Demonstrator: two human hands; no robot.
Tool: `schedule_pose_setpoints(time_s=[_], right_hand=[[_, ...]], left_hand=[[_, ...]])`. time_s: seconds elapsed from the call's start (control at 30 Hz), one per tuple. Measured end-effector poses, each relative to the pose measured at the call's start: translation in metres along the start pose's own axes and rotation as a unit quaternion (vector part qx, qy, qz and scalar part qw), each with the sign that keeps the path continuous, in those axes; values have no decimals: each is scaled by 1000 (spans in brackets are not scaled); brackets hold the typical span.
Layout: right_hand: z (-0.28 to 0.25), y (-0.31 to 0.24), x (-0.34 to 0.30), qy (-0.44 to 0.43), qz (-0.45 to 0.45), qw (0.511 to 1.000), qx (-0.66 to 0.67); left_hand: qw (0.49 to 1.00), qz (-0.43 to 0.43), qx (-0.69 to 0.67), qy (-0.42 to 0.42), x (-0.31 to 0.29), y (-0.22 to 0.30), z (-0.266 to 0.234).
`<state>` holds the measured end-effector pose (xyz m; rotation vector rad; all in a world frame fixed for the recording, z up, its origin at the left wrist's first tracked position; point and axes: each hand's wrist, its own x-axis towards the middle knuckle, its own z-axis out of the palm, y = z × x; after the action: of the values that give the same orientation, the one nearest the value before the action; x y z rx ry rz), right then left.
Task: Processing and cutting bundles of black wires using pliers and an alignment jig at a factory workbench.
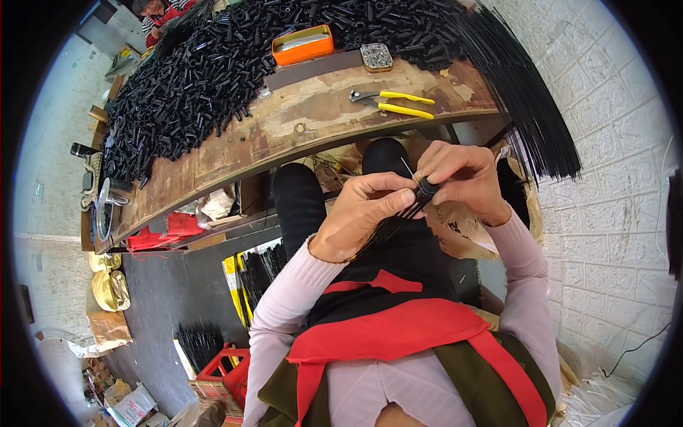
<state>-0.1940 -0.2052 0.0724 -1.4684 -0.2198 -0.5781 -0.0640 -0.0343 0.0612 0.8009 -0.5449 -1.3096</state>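
Observation:
In front of my lap both hands meet at a small black ribbed plastic piece (pixel 427 188). My left hand (pixel 361 213) is closed around a bunch of thin black rods (pixel 386 232) just below the piece, its thumb and fingers pinching near it. From the far side, my right hand (pixel 466 178) pinches at the piece with thumb and fingertips. A thin metal wire (pixel 407 165) sticks up between the hands; which fingers hold it I cannot tell. On the workbench beyond lie yellow-handled pincers (pixel 407 109), jaws to the left, touched by neither hand.
The wooden workbench (pixel 306 124) carries a big heap of black plastic tubes (pixel 206 89), an orange box (pixel 306 54) and a small clear box of metal bits (pixel 376 58). Long black rods (pixel 537 107) overhang its right end. A red crate (pixel 226 370) stands lower left; a white wall (pixel 605 213) rises right.

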Motion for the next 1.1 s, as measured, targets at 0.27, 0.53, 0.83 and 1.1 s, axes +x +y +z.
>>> schedule_pose_setpoints(time_s=[0.27,0.53,0.83,1.1], right_hand=[[42,16,8,124,-62,976,-166],[67,72,4,32,197,980,-17],[124,92,30,60,183,981,-8],[144,103,49,69,195,976,-71]], left_hand=[[880,244,340,224,-11,-1,20],[904,277,250,209,-30,49,-15],[921,248,204,222,-48,64,-46],[880,327,181,293,-47,53,-55]])
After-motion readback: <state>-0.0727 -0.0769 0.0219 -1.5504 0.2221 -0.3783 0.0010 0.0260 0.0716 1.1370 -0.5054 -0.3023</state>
